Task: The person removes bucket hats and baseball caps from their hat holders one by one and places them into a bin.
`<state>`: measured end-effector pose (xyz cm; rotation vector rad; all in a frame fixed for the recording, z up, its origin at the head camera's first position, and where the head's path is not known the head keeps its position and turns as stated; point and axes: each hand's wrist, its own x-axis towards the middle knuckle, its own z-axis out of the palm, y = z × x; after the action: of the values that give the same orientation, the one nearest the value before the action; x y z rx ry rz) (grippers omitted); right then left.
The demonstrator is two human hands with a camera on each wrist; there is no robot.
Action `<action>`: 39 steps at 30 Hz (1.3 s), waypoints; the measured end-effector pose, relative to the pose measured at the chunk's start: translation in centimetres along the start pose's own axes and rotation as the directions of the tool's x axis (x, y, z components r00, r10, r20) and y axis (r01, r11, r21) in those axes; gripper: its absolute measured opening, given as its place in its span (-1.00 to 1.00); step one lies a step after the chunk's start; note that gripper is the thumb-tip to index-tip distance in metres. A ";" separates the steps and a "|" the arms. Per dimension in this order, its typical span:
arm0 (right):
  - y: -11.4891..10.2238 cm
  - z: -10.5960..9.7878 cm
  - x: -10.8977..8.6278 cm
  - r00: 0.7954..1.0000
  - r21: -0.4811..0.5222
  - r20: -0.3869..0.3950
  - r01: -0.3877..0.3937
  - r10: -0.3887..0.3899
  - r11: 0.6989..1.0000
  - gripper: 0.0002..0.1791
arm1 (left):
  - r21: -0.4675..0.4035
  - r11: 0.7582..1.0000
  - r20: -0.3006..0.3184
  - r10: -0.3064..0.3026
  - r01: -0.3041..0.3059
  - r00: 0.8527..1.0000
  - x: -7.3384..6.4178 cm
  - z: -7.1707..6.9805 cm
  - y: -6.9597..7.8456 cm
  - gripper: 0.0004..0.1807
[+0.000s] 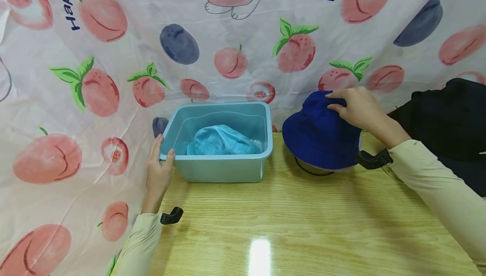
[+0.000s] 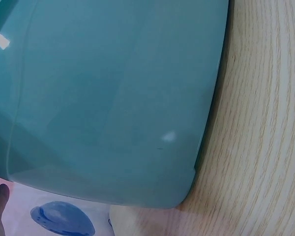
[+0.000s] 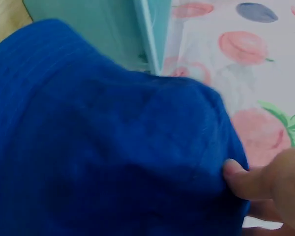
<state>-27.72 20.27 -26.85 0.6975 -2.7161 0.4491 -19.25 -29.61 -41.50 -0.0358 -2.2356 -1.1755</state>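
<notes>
A dark blue bucket hat (image 1: 322,136) sits brim-down on the right, and my right hand (image 1: 358,107) pinches the top of its crown. In the right wrist view the thumb (image 3: 238,179) presses on the crown, with other fingers partly hidden behind it. To the left stands a light teal plastic bin (image 1: 224,170). A crumpled light blue cloth hat (image 1: 222,141) lies inside it. My left hand (image 1: 159,172) touches the bin's front left corner, its fingers fairly straight along the outer side. The left wrist view shows mostly the bin's outer wall (image 2: 113,98).
A black cloth item (image 1: 444,120) sits at the far right, partly behind the right arm. Under the blue hat a thin black curved edge (image 1: 311,170) and something pale show. A fruit-printed cloth (image 1: 212,77) hangs behind the wooden table (image 1: 235,217) and along its left.
</notes>
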 end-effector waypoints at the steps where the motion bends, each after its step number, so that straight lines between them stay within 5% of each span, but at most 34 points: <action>1: 0.1 0.1 0.0 1.000 -0.004 -0.031 0.003 -0.003 1.000 -0.68 | 0.001 1.000 0.001 0.001 -0.001 1.000 0.0 0.0 0.0 -0.37; 8: 0.8 0.5 0.4 0.989 0.009 -0.146 0.000 0.001 1.000 -0.79 | 0.006 1.000 0.013 -0.002 0.002 1.000 0.0 0.0 -0.2 -0.36; 25: 0.7 -0.4 1.1 0.964 0.089 -0.265 0.011 0.013 0.996 -0.85 | 0.010 1.000 0.008 -0.021 0.020 1.000 -0.2 0.0 -0.2 -0.37; 32: 0.3 -0.8 1.4 0.952 0.060 -0.306 0.039 -0.019 0.997 -0.84 | 0.007 1.000 -0.006 -0.016 0.016 1.000 -0.2 -0.1 -0.3 -0.38; 39: 0.1 -1.4 1.4 0.959 0.045 -0.284 -0.011 0.023 0.999 -0.81 | -0.002 1.000 -0.002 0.007 -0.007 1.000 0.1 0.1 -0.5 -0.38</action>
<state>-28.67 20.23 -25.09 0.5714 -2.4499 0.5667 -19.50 -29.89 -41.86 -0.0429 -2.2308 -1.1736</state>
